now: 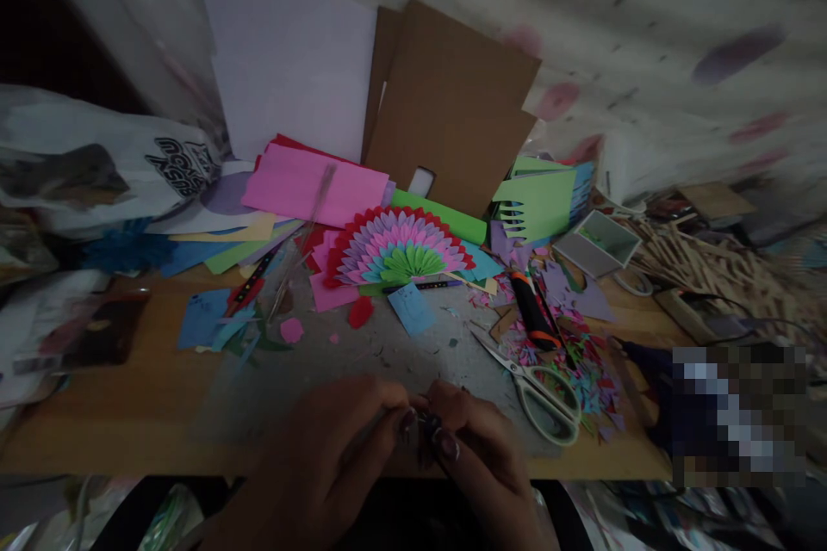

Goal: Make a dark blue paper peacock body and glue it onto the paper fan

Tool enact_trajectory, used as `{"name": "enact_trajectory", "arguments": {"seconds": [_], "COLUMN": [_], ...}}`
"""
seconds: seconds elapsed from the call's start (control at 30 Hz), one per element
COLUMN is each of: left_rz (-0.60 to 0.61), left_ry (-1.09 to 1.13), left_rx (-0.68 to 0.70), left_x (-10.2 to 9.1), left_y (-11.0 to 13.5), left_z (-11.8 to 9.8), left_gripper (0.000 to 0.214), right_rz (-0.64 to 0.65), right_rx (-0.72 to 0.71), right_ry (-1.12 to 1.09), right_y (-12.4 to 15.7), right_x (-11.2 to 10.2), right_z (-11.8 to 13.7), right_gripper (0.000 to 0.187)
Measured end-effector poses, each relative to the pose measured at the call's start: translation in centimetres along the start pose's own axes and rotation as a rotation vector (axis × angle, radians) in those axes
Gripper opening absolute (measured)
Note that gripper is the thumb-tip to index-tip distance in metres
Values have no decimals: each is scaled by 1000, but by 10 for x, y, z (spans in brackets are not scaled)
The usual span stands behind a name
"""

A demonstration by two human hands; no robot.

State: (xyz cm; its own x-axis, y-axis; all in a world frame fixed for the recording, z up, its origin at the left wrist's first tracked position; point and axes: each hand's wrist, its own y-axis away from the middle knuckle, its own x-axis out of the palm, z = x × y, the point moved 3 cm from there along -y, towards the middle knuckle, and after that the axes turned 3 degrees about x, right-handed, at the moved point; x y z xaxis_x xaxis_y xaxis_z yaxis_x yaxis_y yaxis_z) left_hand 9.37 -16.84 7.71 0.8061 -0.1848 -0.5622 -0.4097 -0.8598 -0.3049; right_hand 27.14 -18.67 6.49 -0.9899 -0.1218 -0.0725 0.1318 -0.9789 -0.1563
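Low at the near edge of the wooden table (116,413), the left hand (323,456) and the right hand (481,456) come together, fingertips almost touching, and between them they pinch a very small dark piece (423,426) that looks like a scrap of folded paper; the light is dim and the piece is mostly hidden by the fingers, so its colour and shape cannot be told for sure. It sits just above the grey speckled mat (413,353) that covers the middle of the table. Judging from its size and the craft paper all around, the piece is likely featherlight, thin and soft enough to crease or tear under a hard squeeze, so a light fingertip pinch at its edges seems the right hold, with the nails kept off the fold. Beyond the hands, well apart from them, lies a fan-shaped paper flower of red, pink, lilac and green petals (395,248), with a small blue paper square (412,308) just in front of it. To the right, near the right hand, a pair of white-handled scissors (539,387) rests open on the mat beside a heap of coloured paper clippings (581,362) and an orange and black craft knife (531,310). A brown cardboard sheet (452,103) leans upright at the back.
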Motion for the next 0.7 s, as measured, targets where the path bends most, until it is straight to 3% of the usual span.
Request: {"name": "enact_trajectory", "arguments": {"seconds": [0.13,0.7], "left_rz": [26,39], "left_ry": [33,-11], "left_rx": [-29,33], "left_x": [1,0], "left_y": [1,1], "left_z": [1,-1], "left_gripper": [17,17], "right_rz": [-72,-45], "right_rx": [-41,-81], "right_ry": [28,99], "right_y": [1,0], "right_x": [-1,-1], "right_z": [-1,8], "right_gripper": [23,27]}}
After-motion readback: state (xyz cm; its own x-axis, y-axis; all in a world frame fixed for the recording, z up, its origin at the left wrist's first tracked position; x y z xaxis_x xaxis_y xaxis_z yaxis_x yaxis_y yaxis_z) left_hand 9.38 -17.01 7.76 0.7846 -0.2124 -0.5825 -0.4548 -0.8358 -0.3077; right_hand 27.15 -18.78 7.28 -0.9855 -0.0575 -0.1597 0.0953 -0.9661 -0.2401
